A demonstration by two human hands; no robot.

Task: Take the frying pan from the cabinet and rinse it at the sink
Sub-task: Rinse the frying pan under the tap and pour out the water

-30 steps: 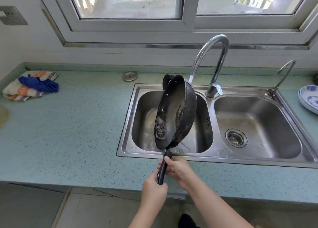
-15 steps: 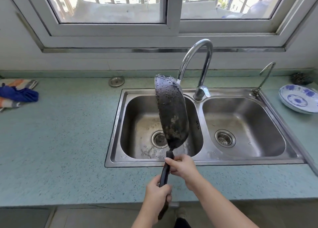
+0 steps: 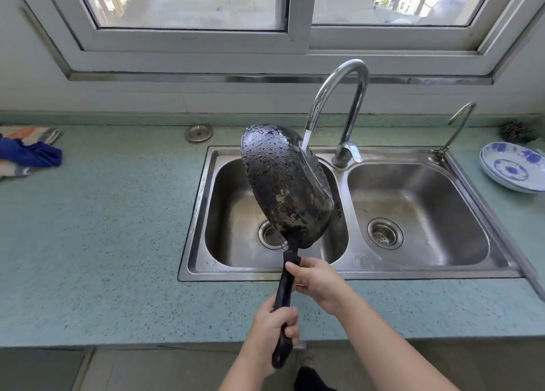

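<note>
- 1 frying pan (image 3: 286,184)
- 2 hands, left (image 3: 272,328) and right (image 3: 317,281)
- 1 sink (image 3: 354,272) with 2 basins, left (image 3: 233,213) and right (image 3: 418,202), so 2 drains too (image 3: 269,234) (image 3: 385,233)
- 2 taps, a tall one (image 3: 351,95) and a skinny little one (image 3: 460,119)
- 2 blue-patterned plates (image 3: 513,166), stacked, far as I can tell
- 1 round metal plug (image 3: 198,132)
- 2 cloths, one blue (image 3: 29,154), one striped (image 3: 32,132)
- 1 dark scrubber thing (image 3: 517,131)

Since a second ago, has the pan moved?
Yes. The pan rolled about its handle: its underside now faces the camera, still over the left basin under the tap.
</note>
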